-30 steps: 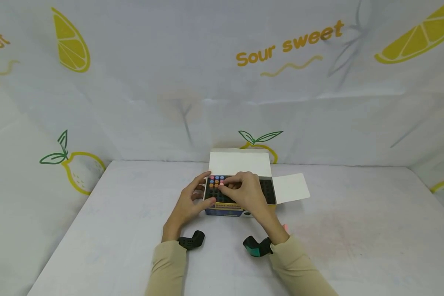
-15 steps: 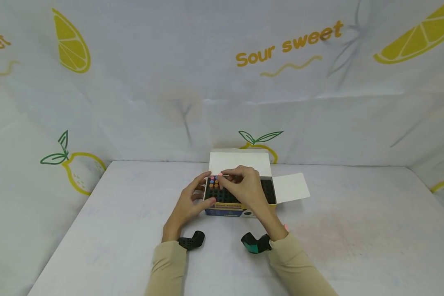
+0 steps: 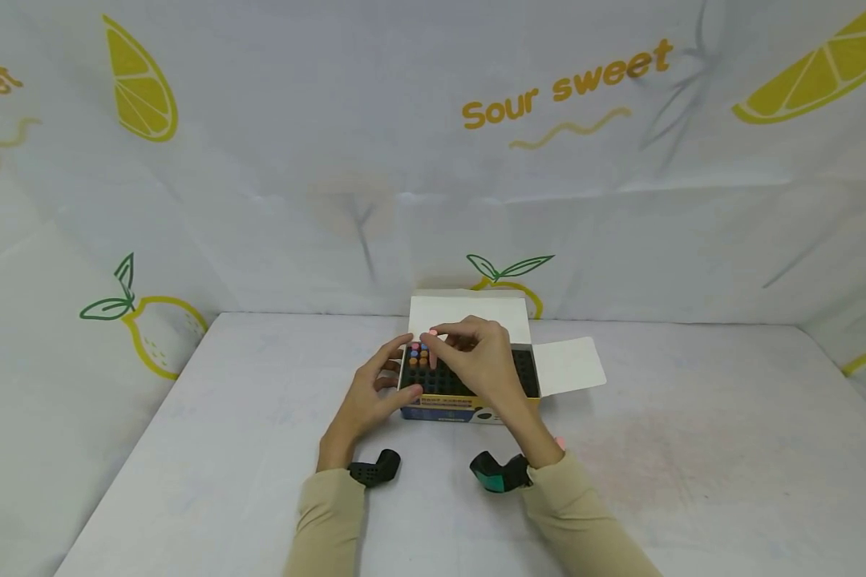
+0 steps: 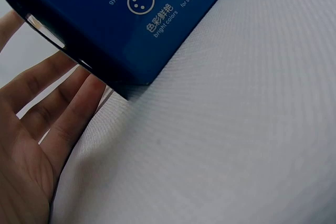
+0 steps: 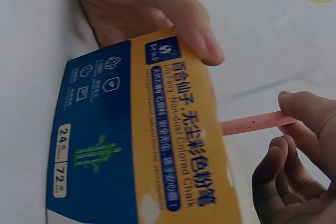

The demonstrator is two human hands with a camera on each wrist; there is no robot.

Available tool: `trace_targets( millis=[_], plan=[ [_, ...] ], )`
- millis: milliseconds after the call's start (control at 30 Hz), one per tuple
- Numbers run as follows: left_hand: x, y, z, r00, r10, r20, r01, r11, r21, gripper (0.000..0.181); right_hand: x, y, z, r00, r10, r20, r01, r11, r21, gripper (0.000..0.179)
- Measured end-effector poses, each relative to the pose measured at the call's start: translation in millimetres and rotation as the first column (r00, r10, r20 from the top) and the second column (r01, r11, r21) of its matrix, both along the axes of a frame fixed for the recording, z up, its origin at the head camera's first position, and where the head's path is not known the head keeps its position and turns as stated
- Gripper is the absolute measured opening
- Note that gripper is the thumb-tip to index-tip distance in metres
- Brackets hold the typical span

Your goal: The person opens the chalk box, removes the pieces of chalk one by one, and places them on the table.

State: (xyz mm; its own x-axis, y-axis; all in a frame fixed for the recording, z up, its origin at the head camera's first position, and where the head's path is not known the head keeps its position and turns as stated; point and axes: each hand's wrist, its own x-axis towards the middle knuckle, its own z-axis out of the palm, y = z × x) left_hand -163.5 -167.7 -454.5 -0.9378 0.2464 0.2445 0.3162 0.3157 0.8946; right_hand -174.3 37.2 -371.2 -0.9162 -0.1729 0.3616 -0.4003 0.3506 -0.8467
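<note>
A blue and yellow box of coloured chalk stands with its lid up and a black holed insert inside. My left hand holds its left end, thumb at the front top edge and fingers along the side, as the left wrist view also shows. My right hand pinches a pink chalk stick near its top between thumb and fingers. The stick is upright over the insert; its lower end is hidden behind the box front in the right wrist view. Several pink, blue and orange chalks fill holes at the left.
The raised white lid stands behind the box, and a white side flap sticks out right. A small pink thing shows beside the right wrist. A printed white cloth hangs behind the table.
My right hand has risen slightly with the pink chalk, and more of the stick's length now shows above the insert. The left hand and the box have stayed put.
</note>
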Motion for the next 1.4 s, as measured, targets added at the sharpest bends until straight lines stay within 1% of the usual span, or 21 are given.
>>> trace_targets(
  millis=[167,267,333,433,667,767,900,1033,1133,1233,1333,1400],
  plan=[
    [0.3,0.5,0.4,1.000,0.007,0.006,-0.007,1.000,-0.009,0.074,4.7,3.0,10.4,0.999,-0.038,0.010,0.038,0.998,-0.057,0.019],
    [0.1,0.4,-0.1,1.000,0.008,0.008,-0.008,1.000,-0.010,0.074,8.3,5.8,15.6,0.999,-0.035,0.026,0.037,0.996,-0.082,0.020],
    [0.1,0.1,-0.4,1.000,0.007,0.008,-0.007,1.000,-0.009,0.074,11.3,8.6,18.2,0.999,-0.033,0.032,0.036,0.996,-0.078,0.020],
    [0.1,0.1,-0.4,1.000,0.006,0.005,-0.006,1.000,-0.009,0.074,16.9,14.7,21.4,0.999,-0.019,0.038,0.022,0.997,-0.074,0.018],
    [0.0,-0.3,-0.6,1.000,0.000,-0.008,0.000,1.000,-0.003,0.074,30.2,35.0,24.7,0.998,0.044,0.047,-0.039,0.995,-0.091,0.014],
    [0.3,-0.2,0.1,1.000,0.001,-0.004,-0.001,1.000,-0.004,0.074,36.9,46.1,25.1,0.997,0.053,0.057,-0.049,0.997,-0.066,0.013],
    [0.8,0.6,0.9,1.000,0.004,0.006,-0.004,1.000,-0.010,0.075,46.2,63.5,24.4,0.996,0.054,0.073,-0.053,0.998,-0.017,0.012],
    [1.2,1.6,1.2,1.000,0.007,0.013,-0.007,1.000,-0.029,0.076,57.8,83.8,22.8,0.991,0.061,0.116,-0.063,0.998,0.017,0.010],
    [1.6,0.9,0.8,1.000,0.007,0.013,-0.006,0.999,-0.035,0.077,65.2,99.6,18.2,0.987,0.079,0.138,-0.085,0.996,0.039,0.013],
    [1.5,-0.4,0.1,1.000,0.000,0.000,0.000,1.000,-0.025,0.075,69.3,116.1,10.8,0.984,0.103,0.145,-0.111,0.992,0.051,0.015],
    [1.2,-1.0,-0.3,1.000,-0.003,-0.007,0.003,1.000,-0.015,0.074,71.2,132.5,4.6,0.972,0.119,0.205,-0.134,0.989,0.062,0.016],
    [1.0,-0.3,-0.3,1.000,-0.007,-0.006,0.006,1.000,-0.010,0.074,72.3,142.9,1.4,0.952,0.134,0.274,-0.160,0.984,0.075,0.017]
  ],
)
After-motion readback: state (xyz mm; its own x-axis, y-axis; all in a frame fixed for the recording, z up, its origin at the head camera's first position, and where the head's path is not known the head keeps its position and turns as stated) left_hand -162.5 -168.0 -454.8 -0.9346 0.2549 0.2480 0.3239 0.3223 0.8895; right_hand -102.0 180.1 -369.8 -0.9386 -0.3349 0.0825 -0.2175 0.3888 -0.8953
